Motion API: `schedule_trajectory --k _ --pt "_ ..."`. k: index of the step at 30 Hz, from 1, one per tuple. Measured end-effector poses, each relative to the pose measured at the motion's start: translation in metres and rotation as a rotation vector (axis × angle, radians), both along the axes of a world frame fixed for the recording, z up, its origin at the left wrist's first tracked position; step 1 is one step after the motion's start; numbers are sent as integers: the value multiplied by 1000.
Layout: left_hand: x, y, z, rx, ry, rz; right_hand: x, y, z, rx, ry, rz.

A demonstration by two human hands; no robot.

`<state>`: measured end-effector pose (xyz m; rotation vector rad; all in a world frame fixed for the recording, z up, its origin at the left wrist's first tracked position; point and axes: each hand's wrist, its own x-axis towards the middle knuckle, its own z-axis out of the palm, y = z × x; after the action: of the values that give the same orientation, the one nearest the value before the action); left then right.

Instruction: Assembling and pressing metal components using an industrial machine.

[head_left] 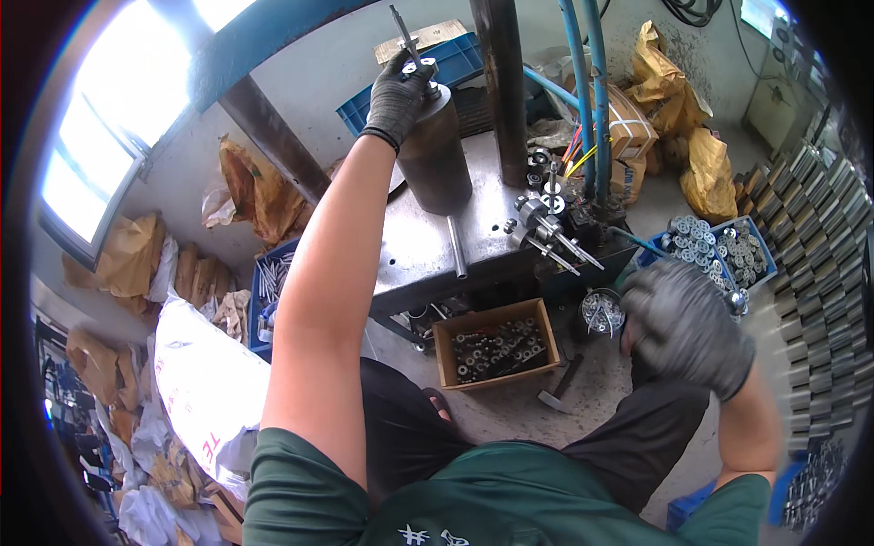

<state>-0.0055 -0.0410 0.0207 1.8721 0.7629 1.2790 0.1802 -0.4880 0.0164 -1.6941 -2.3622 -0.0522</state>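
My left hand (398, 102), in a dark grey glove, is closed around a metal shaft (403, 29) with a collar and flat rings near its lower part. The shaft stands slightly tilted at the top of a thick steel cylinder (433, 155) on the metal work table (401, 250). Blurred by motion, my gloved right hand (687, 328) is over the floor at the right, nearest to the blue bin of round metal parts (690, 241). Its fingers are smeared, so anything in them is hidden. Several shaft assemblies (551, 232) and a metal rod (457, 247) lie on the table.
A cardboard box of small dark parts (496, 350), a round tin of metal pieces (602, 312) and a hammer (560, 387) are on the floor. Steel posts (501, 91) rise from the table. Stacked metal tubes (824, 318) line the right; a white sack (205, 373) stands left.
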Motion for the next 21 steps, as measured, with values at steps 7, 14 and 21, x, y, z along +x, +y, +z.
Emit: schedule_trajectory --k 7,14,21 --pt "16 -19 3 -60 -21 -27 72 -19 4 -367 -134 -286" --pt "6 -9 -1 -93 -10 -19 56 -46 -34 -368 84 -339" --pt "10 0 -4 -110 -55 -70 43 -73 -66 -369 142 -404"
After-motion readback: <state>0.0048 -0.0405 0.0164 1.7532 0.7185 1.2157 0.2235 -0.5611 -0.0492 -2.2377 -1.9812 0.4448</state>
